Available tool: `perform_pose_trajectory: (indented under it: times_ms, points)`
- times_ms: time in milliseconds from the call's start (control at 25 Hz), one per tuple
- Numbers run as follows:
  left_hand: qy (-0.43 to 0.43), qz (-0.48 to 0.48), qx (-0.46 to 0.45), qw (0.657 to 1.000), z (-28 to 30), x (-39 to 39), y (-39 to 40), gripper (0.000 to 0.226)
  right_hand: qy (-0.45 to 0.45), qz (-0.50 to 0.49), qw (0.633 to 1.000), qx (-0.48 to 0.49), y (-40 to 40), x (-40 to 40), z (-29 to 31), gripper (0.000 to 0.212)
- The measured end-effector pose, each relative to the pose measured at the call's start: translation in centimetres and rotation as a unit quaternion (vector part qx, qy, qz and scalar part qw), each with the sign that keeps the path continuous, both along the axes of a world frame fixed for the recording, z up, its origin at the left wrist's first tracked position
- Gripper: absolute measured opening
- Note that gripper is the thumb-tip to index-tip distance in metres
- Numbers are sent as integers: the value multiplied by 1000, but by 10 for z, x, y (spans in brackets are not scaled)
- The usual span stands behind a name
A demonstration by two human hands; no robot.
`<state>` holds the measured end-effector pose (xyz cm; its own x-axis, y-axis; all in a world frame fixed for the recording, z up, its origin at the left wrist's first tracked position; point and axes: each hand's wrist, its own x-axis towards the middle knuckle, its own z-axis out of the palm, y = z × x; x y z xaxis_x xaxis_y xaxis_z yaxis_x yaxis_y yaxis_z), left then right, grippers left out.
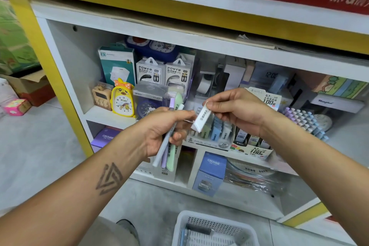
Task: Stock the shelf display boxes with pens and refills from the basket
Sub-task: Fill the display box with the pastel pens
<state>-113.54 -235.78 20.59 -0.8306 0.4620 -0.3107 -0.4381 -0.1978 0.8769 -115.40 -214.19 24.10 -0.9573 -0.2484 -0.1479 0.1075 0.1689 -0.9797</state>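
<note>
Left hand [161,126] curled round a bundle of pens [168,146], ends jutting above and below the fist; keep that grip steady. Right hand [237,112] pinches a white refill case [201,119] at its upper end, thumb and fingertips clamped, case hanging below them. Probably bound for the refill display box [211,138] just behind; match colours, slot upright. Basket [180,225] below.

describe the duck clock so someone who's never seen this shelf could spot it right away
Look at the white shelf unit with the yellow frame, upper shelf, left end. In the front row, right of a tan clock and left of a dark blue round clock, stands the duck clock. It alone is bright yellow, duck-shaped, with an orange bow on top.
</note>
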Motion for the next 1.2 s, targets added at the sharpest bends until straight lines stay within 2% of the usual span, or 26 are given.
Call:
perform_pose_trajectory:
  times_ms: [160, 240, 360, 480, 560, 600, 640, 720, 760, 840, 920, 1040, 1120, 1200]
  points:
    - [17, 21, -30, 999, -1, 0, 5, 17, 29, 4, 999, 18, -11, 3, -1, 24]
    - [12, 51, -14, 999, -1, -1, 8, 16, 17, -2, 1000, -12, -15, 5, -1, 33]
    - [-7, 98, 19, 995, -2, -4, 10, 15, -14, 32, 999, -2, -19, 14, -8, 49]
    - [-22, 108, 37, 993, -1, -6, 11, 12, 7, 11, 999, -35, -20, 17, -13, 31]
    - [-36, 108, 38, 993, -2, -6, 9, 18, 83, -56, 992, 80, -7, 8, -4, 17]
    - [-43, 104, 36, 993, -2, -7, 8, 21, 138, -89, 971, 176, 4, 0, 3, 18]
    - [-47, 98, 34, 994, -3, -7, 7, 22, 193, -111, 934, 278, 17, -8, 10, 20]
    - [-45, 85, 32, 995, -2, -6, 6, 21, 274, -98, 847, 445, 36, -26, 18, 25]
    - [-44, 79, 30, 995, -2, -6, 7, 21, 296, -80, 810, 500, 41, -34, 16, 26]
    - [-41, 69, 27, 996, -1, -5, 10, 18, 319, -44, 760, 565, 41, -46, 9, 16]
    - [-41, 61, 22, 997, 0, -3, 12, 18, 306, -6, 724, 617, 34, -53, -2, 8]
    - [-46, 51, 14, 998, -1, -1, 14, 25, 268, 39, 673, 688, 26, -58, -14, 13]
    - [-46, 46, 10, 998, -2, 0, 14, 28, 251, 51, 663, 703, 24, -60, -18, 17]
    - [-45, 38, 9, 998, -3, 1, 14, 29, 228, 58, 672, 702, 23, -62, -20, 20]
